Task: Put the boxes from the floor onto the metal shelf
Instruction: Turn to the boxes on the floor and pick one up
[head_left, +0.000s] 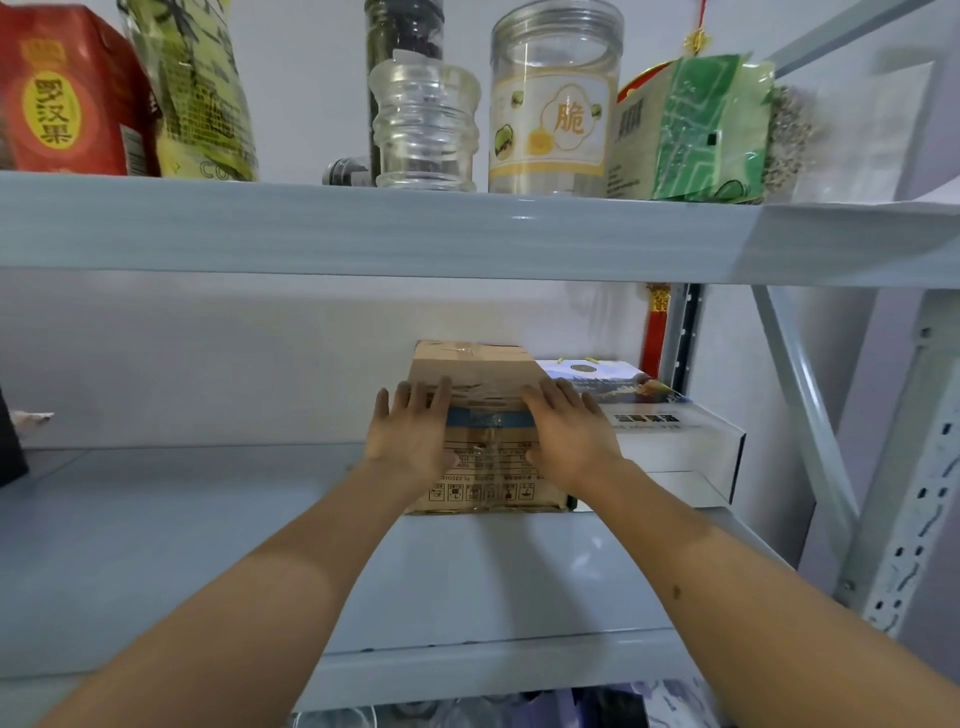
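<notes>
A taped brown cardboard box (485, 467) with a blue band stands on the grey metal shelf (208, 545), at its back right. My left hand (413, 434) lies flat on the box's left top edge, fingers straight. My right hand (569, 434) presses flat on its right top edge, thumb against the front face. A white box (675, 441) with a printed blue top sits right beside the brown box, touching it, against the shelf's right post.
The shelf above (363, 234) carries a red packet (67, 93), a yellow-green bag (202, 93), clear plastic jars (550, 98) and a green packet (701, 130). A dark object (10, 441) stands at the far left. The perforated upright (914, 493) rises on the right.
</notes>
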